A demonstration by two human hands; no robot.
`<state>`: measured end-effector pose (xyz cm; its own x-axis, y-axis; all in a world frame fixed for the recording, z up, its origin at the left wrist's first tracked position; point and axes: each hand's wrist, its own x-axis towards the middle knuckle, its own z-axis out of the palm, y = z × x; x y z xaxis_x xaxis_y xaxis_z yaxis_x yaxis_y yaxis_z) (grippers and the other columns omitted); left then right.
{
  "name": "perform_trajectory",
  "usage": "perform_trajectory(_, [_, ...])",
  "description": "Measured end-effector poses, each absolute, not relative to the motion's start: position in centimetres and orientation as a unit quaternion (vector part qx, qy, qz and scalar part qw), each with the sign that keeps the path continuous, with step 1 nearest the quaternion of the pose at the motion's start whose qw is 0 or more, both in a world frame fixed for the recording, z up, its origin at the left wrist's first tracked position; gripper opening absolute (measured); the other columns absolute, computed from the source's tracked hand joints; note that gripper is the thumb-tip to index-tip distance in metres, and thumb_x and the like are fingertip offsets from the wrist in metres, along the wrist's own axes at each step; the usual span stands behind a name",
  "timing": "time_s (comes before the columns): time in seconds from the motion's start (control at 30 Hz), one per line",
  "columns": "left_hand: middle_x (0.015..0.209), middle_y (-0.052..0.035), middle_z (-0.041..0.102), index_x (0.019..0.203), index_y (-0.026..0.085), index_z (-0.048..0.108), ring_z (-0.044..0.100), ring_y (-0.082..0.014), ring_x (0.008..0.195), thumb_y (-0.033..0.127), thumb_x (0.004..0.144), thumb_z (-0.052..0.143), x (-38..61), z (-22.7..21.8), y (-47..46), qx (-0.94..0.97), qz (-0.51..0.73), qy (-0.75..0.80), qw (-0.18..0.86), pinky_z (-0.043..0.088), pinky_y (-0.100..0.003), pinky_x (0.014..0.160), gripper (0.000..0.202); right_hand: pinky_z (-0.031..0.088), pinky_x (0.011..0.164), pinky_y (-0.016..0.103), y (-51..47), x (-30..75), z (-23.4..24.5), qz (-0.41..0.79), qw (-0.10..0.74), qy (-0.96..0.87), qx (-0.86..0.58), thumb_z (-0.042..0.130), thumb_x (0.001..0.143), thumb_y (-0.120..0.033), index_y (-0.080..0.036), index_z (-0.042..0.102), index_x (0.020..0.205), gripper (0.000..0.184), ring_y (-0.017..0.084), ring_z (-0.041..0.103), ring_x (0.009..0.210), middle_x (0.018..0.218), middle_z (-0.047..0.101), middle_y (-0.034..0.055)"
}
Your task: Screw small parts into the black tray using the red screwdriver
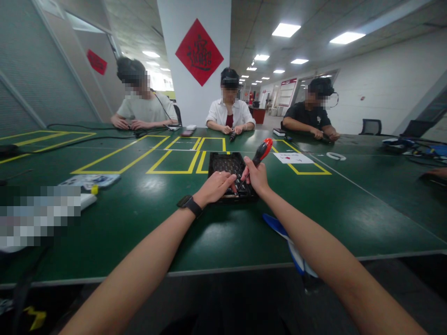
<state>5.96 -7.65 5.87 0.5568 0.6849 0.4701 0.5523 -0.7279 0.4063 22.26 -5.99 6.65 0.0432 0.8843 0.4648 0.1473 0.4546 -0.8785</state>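
Note:
A black tray-like box [226, 160] with a dark, bumpy interior sits on the green table before me. In my right hand [257, 177] is a screwdriver [263, 150] with a red and black handle, tilted so that its shaft points down into the box. My left hand [218, 185], with a ring and a dark wrist watch [189, 204], lies over the box's near left part. Its fingers stretch toward the screwdriver's tip. Whatever lies under those fingertips is too small and dark to make out.
Blue-and-white scissor-like handles [279, 228] lie under my right forearm. A paper sheet [293, 158] and a white ring [335, 157] are farther right. Yellow tape outlines [174, 160] mark the green table [150, 232]. Several people sit around it, and a cable [87, 145] runs at left.

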Motion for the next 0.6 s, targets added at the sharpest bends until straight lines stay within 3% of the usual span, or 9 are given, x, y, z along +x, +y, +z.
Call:
perform_trajectory(0.4, [0.074, -0.0056, 0.064, 0.070, 0.017, 0.071, 0.056, -0.0153, 0.075, 0.043, 0.095, 0.015, 5.9, 5.9, -7.8, 0.876, 0.315, 0.355, 0.089, 0.039, -0.026, 0.078, 0.067, 0.030, 0.033, 0.020, -5.1, 22.4, 6.2, 0.316, 0.623, -0.586, -0.410, 0.043, 0.083, -0.053, -0.016, 0.050, 0.041, 0.056, 0.006, 0.039, 0.027, 0.036, 0.052, 0.0031])
perform_trajectory(0.6, [0.070, -0.0043, 0.064, 0.066, 0.018, 0.070, 0.055, -0.0148, 0.073, 0.044, 0.095, 0.014, 5.8, 5.7, -7.6, 0.865, 0.344, 0.347, 0.112, 0.039, -0.026, 0.077, 0.068, 0.027, 0.031, 0.019, -4.1, 22.8, 5.6, 0.377, 0.634, -0.505, -0.447, 0.045, 0.080, -0.051, -0.018, 0.047, 0.046, 0.048, 0.007, 0.039, 0.027, 0.037, 0.054, 0.0026])
